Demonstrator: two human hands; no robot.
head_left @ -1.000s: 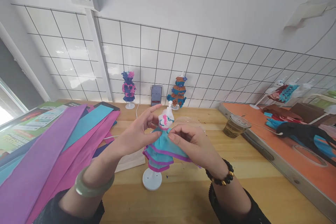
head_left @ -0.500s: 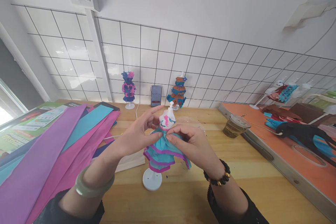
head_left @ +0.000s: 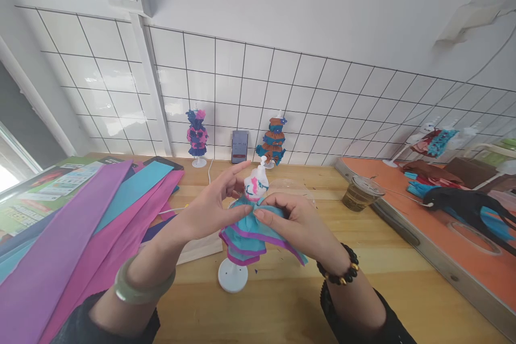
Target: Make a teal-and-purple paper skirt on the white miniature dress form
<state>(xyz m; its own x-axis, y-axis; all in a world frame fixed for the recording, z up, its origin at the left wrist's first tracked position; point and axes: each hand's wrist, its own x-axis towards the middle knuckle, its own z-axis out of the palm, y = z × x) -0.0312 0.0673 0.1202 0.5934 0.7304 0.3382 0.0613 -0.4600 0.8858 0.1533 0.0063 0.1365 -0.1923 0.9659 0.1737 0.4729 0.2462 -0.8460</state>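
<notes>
In front of me a small white mannequin (head_left: 256, 185) stands on a round base (head_left: 233, 275), its bodice patterned in pink and teal. Its tiered light-blue skirt (head_left: 243, 243) of crepe-like material has purple edges. My left hand (head_left: 213, 201) holds the mannequin at the waist: the thumb presses the skirt's top, the index finger points up, and the other fingertips are partly hidden behind. Between thumb and bent fingers, my right hand (head_left: 291, 220) pinches a gathered part of the blue skirt at the waist, and its loose purple-edged end hangs below the palm.
Purple, blue and pink strips (head_left: 86, 226) lie at left. Two dressed mannequins, one navy-pink (head_left: 197, 134) and one brown-teal (head_left: 274, 142), flank a phone (head_left: 239, 146) by the tiled wall. A lidded cup (head_left: 362, 193) stands right, beside an orange surface (head_left: 435, 247) with fabrics.
My right hand has shifted slightly right and down, drawing the loose end of the blue skirt outward. The left hand and the mannequin have hardly moved.
</notes>
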